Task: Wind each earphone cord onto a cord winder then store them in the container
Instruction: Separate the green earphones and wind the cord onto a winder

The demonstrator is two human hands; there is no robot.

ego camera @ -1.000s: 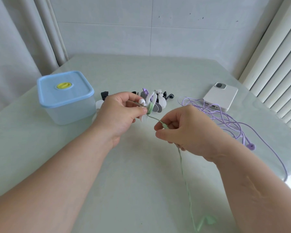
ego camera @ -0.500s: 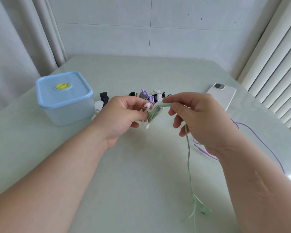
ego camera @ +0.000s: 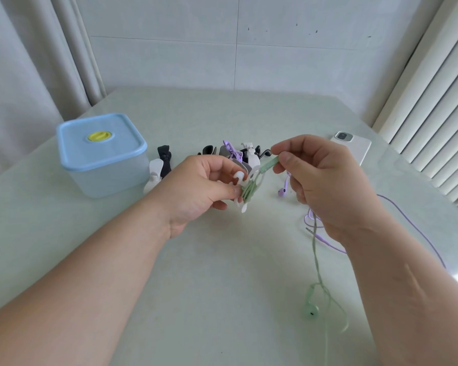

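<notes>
Just right of the left grip point(ego camera: 196, 186), clamped on the white cord winder point(ego camera: 239, 178), the right grip point(ego camera: 320, 180), pinching the green earphone cord point(ego camera: 269, 165), has swung up beyond it: another turn going on, green earbuds point(ego camera: 311, 310) trailing below, lidded container point(ego camera: 101, 159) further left.

Green cord point(ego camera: 314, 249) partly wound on white winder point(ego camera: 239, 176), rest dangling w/ earbuds point(ego camera: 311, 310); blue-lid container point(ego camera: 103, 170) shut, at left.

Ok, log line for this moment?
green cord: partly wound | left hand: holds white winder | right hand: pinches cord | container: lid on
</notes>
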